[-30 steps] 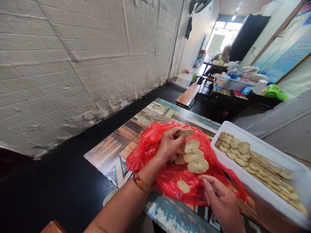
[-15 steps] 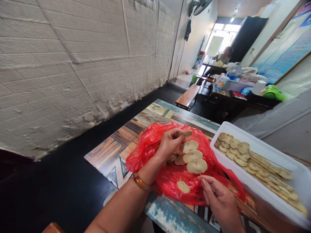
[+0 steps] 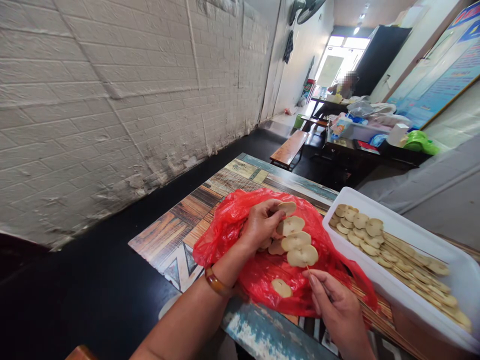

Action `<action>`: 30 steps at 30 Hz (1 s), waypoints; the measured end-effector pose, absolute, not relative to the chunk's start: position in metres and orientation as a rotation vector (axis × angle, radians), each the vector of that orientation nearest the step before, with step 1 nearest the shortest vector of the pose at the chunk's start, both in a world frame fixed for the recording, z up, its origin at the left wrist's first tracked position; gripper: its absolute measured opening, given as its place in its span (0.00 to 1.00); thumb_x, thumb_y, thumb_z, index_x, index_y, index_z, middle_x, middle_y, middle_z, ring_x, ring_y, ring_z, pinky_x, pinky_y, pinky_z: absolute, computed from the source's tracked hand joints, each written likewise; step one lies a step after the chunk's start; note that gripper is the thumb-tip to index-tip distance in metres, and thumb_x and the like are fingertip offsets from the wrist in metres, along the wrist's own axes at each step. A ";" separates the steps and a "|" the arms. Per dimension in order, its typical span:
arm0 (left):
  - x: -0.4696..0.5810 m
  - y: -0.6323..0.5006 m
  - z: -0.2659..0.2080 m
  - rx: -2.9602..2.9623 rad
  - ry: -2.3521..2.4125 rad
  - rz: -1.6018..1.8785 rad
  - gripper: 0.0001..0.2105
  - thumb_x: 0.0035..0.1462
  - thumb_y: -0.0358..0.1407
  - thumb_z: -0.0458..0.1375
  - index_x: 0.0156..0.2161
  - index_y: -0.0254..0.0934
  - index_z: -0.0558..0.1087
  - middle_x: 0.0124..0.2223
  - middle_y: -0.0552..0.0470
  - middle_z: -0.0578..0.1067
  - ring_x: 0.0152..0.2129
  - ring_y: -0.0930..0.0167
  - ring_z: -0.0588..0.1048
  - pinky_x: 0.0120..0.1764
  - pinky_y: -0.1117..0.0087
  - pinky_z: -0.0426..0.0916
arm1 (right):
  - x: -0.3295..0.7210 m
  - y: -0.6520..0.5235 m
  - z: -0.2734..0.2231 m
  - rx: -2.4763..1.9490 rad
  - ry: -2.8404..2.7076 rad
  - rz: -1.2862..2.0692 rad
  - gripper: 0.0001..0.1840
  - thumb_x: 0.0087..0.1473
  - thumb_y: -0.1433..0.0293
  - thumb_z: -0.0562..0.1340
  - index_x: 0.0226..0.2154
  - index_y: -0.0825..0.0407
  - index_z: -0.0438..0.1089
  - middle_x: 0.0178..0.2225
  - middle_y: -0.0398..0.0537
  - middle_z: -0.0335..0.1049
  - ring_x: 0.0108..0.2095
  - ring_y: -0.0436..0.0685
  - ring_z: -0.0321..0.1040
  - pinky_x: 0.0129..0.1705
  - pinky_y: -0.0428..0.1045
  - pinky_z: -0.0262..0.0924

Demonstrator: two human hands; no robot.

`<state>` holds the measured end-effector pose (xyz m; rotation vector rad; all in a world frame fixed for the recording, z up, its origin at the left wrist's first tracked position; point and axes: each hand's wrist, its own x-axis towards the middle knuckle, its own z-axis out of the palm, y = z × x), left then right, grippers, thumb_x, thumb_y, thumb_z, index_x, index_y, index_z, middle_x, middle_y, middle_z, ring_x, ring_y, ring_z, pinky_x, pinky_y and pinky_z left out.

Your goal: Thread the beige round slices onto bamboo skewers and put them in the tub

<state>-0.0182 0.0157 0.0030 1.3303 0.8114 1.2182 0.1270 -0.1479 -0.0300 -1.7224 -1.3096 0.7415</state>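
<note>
My left hand (image 3: pixel 261 223) is closed in a pinch on a pale yellow slice (image 3: pixel 288 207), thin and rounded, held at the far end of a skewered row. My right hand (image 3: pixel 337 306) grips the near end of a thin wooden skewer (image 3: pixel 308 269). Several wavy-edged skewered slices (image 3: pixel 296 241) line up between my two hands; whether the skewer passes through the pinched slice cannot be made out. Underneath lies a crumpled red plastic bag (image 3: pixel 221 230), with a loose slice (image 3: pixel 282 288) on it and more slices partly hidden behind my left hand.
A white plastic tray (image 3: pixel 420 225) of skewered slices stands at the right. Loose skewers (image 3: pixel 386 322) lie beside it on the wood-patterned table (image 3: pixel 180 215). Beyond are a bench (image 3: pixel 290 146), a cluttered table (image 3: pixel 341 145) and a seated person (image 3: pixel 347 87). A brick-patterned wall rises at left.
The slice in my left fingers has tipped, so more of its flat face shows. Both hands keep their grips, and the view has shifted slightly.
</note>
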 end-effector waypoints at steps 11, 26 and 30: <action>-0.020 0.016 0.007 0.954 0.667 1.086 0.16 0.38 0.37 0.67 0.35 0.35 0.70 0.30 0.55 0.73 0.24 0.76 0.69 0.29 0.75 0.62 | 0.127 -0.148 -0.033 -1.708 -1.241 0.740 0.17 0.52 0.56 0.60 0.34 0.52 0.75 0.15 0.40 0.65 0.15 0.50 0.62 0.17 0.43 0.58; -0.020 0.016 0.009 0.762 0.679 1.108 0.18 0.32 0.39 0.70 0.28 0.32 0.71 0.24 0.54 0.71 0.19 0.79 0.66 0.25 0.76 0.57 | 0.124 -0.148 -0.035 -1.694 -1.190 0.755 0.20 0.50 0.54 0.61 0.33 0.53 0.75 0.18 0.41 0.68 0.15 0.48 0.61 0.18 0.42 0.58; -0.021 0.015 0.009 0.687 0.661 1.092 0.16 0.32 0.37 0.69 0.27 0.32 0.71 0.23 0.55 0.72 0.18 0.78 0.67 0.26 0.76 0.59 | 0.118 -0.148 -0.032 -1.704 -1.163 0.660 0.21 0.50 0.51 0.60 0.32 0.52 0.75 0.18 0.41 0.68 0.15 0.48 0.60 0.19 0.42 0.59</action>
